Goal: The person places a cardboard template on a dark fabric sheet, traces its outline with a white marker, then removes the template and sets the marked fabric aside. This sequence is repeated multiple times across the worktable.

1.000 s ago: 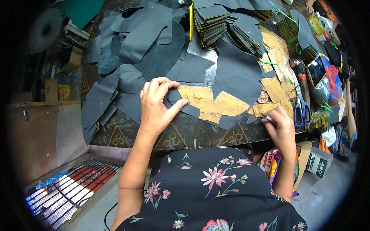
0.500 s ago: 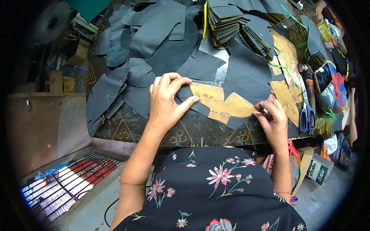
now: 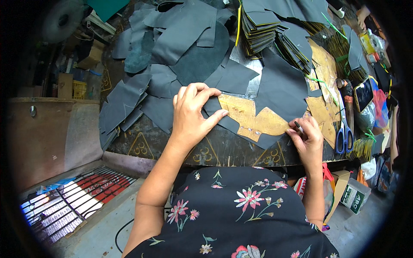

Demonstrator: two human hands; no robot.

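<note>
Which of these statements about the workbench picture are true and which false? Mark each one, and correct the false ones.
1. The left hand presses flat on a tan template. True.
2. The right hand holds the scissors. False: it grips a thin pen at the template's right end; the blue-handled scissors lie untouched to its right.
3. The template lies on a dark leather piece. True.
4. The stacks of cut pieces sit at the bench's near edge. False: they sit at the far side, beyond the hands.
5. The person wears a plain white top. False: it is dark with flowers.
</note>
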